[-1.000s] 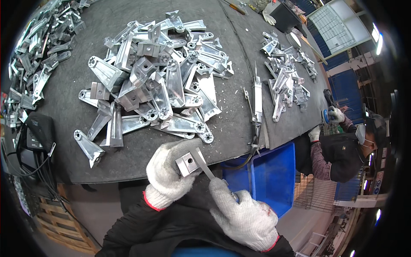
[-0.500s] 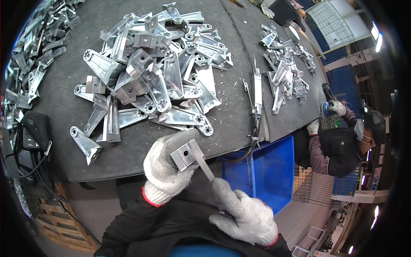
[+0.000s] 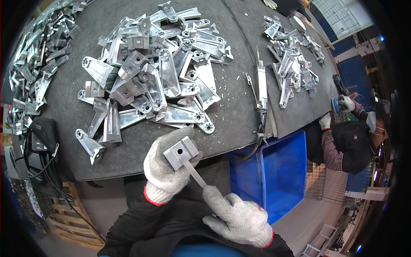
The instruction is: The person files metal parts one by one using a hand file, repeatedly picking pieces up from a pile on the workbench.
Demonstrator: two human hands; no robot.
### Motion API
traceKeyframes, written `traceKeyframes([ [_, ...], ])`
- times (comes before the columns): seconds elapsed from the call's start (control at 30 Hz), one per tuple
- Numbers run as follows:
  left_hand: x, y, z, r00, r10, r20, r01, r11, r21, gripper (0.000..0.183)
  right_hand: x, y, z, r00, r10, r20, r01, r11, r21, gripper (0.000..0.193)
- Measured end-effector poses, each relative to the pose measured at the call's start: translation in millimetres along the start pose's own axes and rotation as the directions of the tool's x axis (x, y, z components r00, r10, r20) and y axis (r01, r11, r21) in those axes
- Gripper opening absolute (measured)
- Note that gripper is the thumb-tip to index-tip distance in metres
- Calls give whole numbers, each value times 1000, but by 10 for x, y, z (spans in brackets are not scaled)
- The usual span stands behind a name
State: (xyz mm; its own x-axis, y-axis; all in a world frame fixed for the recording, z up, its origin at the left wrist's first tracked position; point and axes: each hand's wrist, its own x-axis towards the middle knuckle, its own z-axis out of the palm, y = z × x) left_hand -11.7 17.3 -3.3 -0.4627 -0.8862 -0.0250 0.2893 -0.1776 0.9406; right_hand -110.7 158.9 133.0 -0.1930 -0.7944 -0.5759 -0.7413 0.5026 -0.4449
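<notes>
Just off the table's near edge, my gloved left hand is closed around a silvery metal bracket. The bracket's square end, with one round hole, faces up; its remaining length is hidden by the glove. My gloved right hand grips a narrow flat file, its index finger stretched along the strip. The file's far end meets the lower edge of the bracket's square face. Beyond both hands lies a large heap of similar brackets on the dark table.
A cabled air tool lies right of the heap, near a smaller bracket pile. More brackets fill the far left. Below the table edge stands a blue bin. A co-worker works at right; a black device sits at left.
The bracket has turned in my left hand. The file's contact has shifted from the square face's right side to its lower edge, and my right hand has moved slightly left. The view has shifted a little.
</notes>
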Motion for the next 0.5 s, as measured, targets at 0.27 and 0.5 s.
traceKeyframes([
  [0.27,84,68,-33,974,203,103,-219,957,189,64,1,114,-15,993,-82,-82,92,987,128,78],
  [0.5,193,361,-115,938,225,263,-327,822,466,56,-16,192,-18,989,-71,-130,110,941,319,85],
])
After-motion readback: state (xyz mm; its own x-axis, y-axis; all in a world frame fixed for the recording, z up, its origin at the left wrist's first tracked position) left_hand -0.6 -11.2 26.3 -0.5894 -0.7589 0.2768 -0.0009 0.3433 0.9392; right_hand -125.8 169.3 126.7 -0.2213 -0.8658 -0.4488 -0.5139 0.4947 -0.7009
